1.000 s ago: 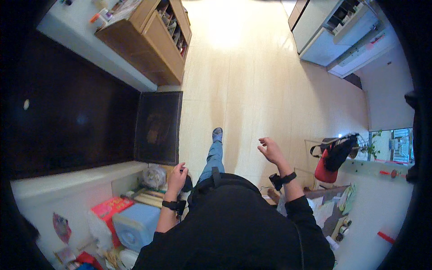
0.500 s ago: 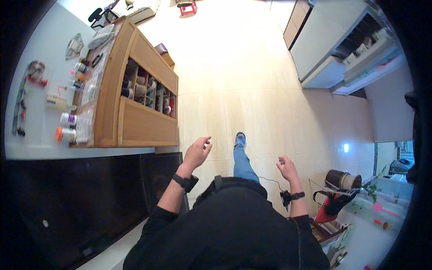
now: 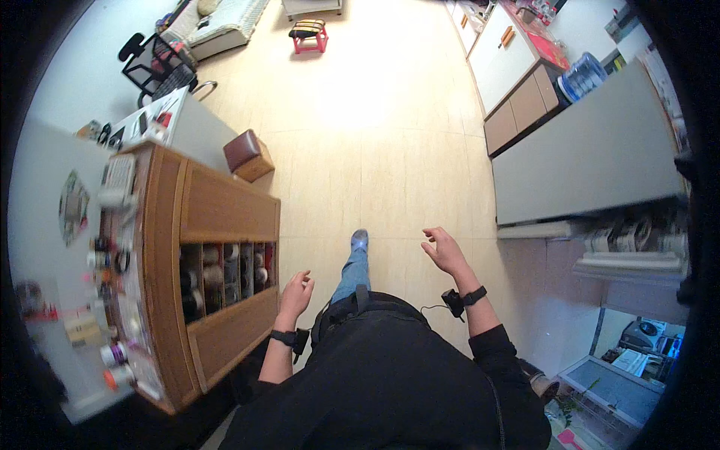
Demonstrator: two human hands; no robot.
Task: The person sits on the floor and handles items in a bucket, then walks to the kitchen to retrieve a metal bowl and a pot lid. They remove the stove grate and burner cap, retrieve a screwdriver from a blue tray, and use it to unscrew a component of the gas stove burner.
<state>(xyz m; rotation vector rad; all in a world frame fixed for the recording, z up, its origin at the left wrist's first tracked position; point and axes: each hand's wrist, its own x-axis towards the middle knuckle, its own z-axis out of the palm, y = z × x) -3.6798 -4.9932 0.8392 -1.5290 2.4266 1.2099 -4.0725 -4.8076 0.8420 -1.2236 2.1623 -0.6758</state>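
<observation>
My left hand hangs at my side, its fingers loosely bent and apart, with nothing in it. The wooden cabinet is nearest to it, just to the left, but the hand stays apart from it. My right hand is held out in front over the tiled floor, fingers spread and holding nothing. Each wrist bears a black band with a small dark box. One foot in a blue shoe is stretched forward below the hands.
Shoes fill the cabinet's open shelves; jars stand on top. Ahead on the left are a brown-topped stool and a mesh office chair. A red stool stands far ahead. A tall pale cabinet and a water bottle line the right.
I have moved forward, so the cabinet and the room's far furniture show nearer. My left hand has drawn back and my right hand has swung forward. Both still hold nothing.
</observation>
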